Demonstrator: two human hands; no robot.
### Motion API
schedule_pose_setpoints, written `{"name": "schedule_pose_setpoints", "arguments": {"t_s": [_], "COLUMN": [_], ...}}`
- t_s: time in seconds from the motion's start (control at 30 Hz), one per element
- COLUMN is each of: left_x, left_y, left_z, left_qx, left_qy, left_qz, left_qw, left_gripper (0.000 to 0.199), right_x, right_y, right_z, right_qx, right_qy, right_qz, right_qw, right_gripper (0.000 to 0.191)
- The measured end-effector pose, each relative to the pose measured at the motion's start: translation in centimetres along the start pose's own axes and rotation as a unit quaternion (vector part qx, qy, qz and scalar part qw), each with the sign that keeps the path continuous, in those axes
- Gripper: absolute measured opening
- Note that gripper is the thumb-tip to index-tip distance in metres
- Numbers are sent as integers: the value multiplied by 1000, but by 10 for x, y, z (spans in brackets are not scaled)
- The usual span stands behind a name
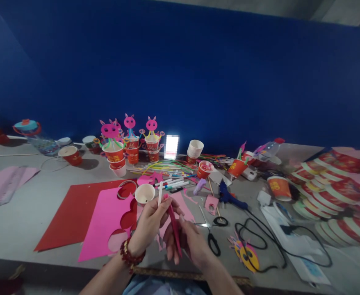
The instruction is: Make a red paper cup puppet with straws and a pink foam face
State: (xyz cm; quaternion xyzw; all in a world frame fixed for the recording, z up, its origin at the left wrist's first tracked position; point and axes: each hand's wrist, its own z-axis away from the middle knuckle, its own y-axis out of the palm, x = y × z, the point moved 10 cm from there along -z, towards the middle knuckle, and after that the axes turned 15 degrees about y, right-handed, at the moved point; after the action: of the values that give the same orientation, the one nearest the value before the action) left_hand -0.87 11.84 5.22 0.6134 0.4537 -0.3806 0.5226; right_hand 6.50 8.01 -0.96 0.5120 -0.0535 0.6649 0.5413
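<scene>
Above the table's front edge, my left hand (151, 219) is closed, with a slim white stick (160, 192) standing up between its thumb and fingers. My right hand (192, 239) grips a thin dark pink piece (175, 229) seen nearly edge-on; its exact kind cannot be made out. The fingertips of my left hand meet the top of that pink piece. Beneath my hands lie light pink paper scraps (183, 205). Just left is a bright pink sheet (95, 223) with round cutouts, overlapping a red sheet (66, 219). Scissors (213, 241) lie to the right.
Pink animal figures (110, 130) stand in stacked red cups at the back. A white-rimmed cup (145, 193), several markers (174, 184) and many coloured pipe cleaners (167, 167) lie ahead. Rightward are a blue glue gun (229, 194), its cable, a power strip (290, 246) and stacked paper bowls (330, 180).
</scene>
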Motion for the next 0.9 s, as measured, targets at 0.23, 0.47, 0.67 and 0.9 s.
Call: {"name": "schedule_pose_setpoints", "arguments": {"t_s": [0.23,0.47,0.67,0.9], "left_x": [-9,-9,-15,-5], "left_y": [-4,-3,-5,-6], "left_z": [-9,-10,-11,-7], "left_qx": [-7,-6,7,11], "left_qy": [13,11,14,-15], "left_qz": [7,-1,19,45], "left_qw": [1000,1000,1000,999], "left_gripper": [42,42,41,40], "right_x": [-19,-33,-14,3], "right_y": [2,-3,-7,1], "right_z": [19,22,34,56], "right_qx": [79,65,-49,-126], "right_qy": [21,44,-2,-139], "right_qz": [-9,76,253,448], "right_qw": [997,994,966,874], "right_gripper": [76,54,62,64]}}
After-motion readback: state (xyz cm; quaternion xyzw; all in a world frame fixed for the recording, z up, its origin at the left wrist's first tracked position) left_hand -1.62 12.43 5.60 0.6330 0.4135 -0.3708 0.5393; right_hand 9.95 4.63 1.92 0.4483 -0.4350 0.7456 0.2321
